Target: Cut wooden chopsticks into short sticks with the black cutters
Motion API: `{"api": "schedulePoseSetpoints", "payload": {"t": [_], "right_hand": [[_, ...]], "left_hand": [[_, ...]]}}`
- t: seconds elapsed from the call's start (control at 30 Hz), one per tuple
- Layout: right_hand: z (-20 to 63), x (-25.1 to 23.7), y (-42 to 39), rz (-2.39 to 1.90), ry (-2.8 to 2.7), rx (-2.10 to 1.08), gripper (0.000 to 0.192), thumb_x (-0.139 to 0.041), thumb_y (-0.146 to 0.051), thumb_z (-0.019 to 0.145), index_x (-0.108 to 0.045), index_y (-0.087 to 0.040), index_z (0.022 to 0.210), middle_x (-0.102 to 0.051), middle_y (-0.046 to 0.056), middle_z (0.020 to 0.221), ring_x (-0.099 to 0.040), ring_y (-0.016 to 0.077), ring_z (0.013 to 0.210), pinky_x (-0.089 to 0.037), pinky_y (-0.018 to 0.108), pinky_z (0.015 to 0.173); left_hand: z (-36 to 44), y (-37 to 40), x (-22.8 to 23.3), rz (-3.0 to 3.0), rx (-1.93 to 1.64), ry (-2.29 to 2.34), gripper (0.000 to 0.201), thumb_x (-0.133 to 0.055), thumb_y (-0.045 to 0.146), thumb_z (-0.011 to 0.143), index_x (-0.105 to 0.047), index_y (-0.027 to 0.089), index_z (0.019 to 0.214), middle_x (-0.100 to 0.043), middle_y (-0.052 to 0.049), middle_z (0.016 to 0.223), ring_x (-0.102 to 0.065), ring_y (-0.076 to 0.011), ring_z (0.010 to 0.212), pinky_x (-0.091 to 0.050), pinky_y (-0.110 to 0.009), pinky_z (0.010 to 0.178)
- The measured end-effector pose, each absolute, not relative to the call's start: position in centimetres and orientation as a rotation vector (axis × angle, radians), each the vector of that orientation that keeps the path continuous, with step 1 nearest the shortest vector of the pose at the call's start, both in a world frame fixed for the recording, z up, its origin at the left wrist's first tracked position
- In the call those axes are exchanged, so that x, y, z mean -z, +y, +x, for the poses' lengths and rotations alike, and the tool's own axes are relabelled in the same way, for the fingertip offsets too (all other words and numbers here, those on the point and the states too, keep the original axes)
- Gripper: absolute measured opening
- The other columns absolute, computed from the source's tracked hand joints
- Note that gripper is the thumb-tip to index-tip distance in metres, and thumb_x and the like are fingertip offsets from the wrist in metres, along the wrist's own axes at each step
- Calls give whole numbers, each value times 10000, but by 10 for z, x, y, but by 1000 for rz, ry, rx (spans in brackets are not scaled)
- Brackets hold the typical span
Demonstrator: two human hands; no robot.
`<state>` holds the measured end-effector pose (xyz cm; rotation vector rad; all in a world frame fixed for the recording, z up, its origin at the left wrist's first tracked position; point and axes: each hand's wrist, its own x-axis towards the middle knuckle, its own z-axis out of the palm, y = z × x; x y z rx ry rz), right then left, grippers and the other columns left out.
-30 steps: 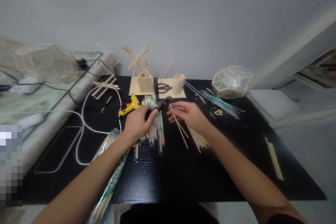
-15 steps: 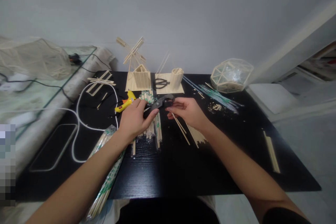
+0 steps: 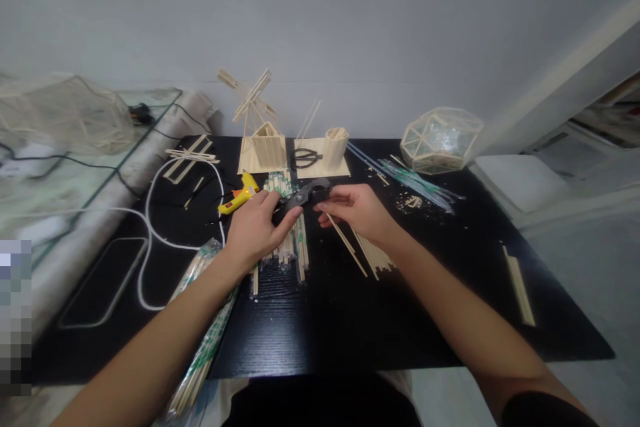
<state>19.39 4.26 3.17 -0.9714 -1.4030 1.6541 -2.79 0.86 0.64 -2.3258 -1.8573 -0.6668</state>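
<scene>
A home craft table: stick models, a glue gun and bundled sticks on a black tabletop.

Black table. L hand gripping cutter; R hand pinching stick at cutter head. Under hands: stick bundle. Glue gun just beside L hand. At back: windmill model, scissors, polyhedron. White cable at left.
</scene>
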Motion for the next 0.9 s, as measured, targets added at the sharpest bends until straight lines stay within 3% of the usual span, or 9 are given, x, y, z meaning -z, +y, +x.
{"api": "schedulePoseSetpoints", "payload": {"t": [0.13, 0.4, 0.73, 0.9], "right_hand": [[194, -31, 43, -971, -1412, -1632, 332, -880, -410, 686, -775, -154, 869, -721, 44, 778, -690, 166, 689, -645, 376, 709], [195, -32, 43, -985, -1424, -1620, 307, -885, -404, 679, -773, -166, 838, -725, 40, 775, -683, 166, 680, -642, 370, 700], [195, -30, 45, -979, -1418, -1630, 298, -875, -373, 693, -761, -147, 850, -728, 43, 769, -697, 160, 675, -643, 352, 687], [199, -29, 49, -1017, -1447, -1578, 438, -819, -321, 754, -725, -156, 1149, -748, 63, 854, -710, 174, 684, -646, 374, 693]], "left_hand": [[-28, 8, -7, -2321, 633, -1885, 523, -352, 641, 997, -586, 203, 834, -624, -62, 761, -600, -231, 723, -388, -324, 645], [-29, 8, -6, -2337, 658, -1840, 550, -332, 640, 1001, -630, 180, 950, -644, -90, 855, -616, -248, 774, -410, -337, 670], [-28, 8, -8, -2361, 719, -1893, 503, -392, 613, 993, -608, 192, 822, -629, -59, 754, -594, -222, 719, -373, -313, 645], [-31, 11, -4, -2445, 1073, -2086, 523, -364, 581, 1006, -564, 195, 716, -562, -8, 630, -545, -174, 617, -352, -292, 611]]}}
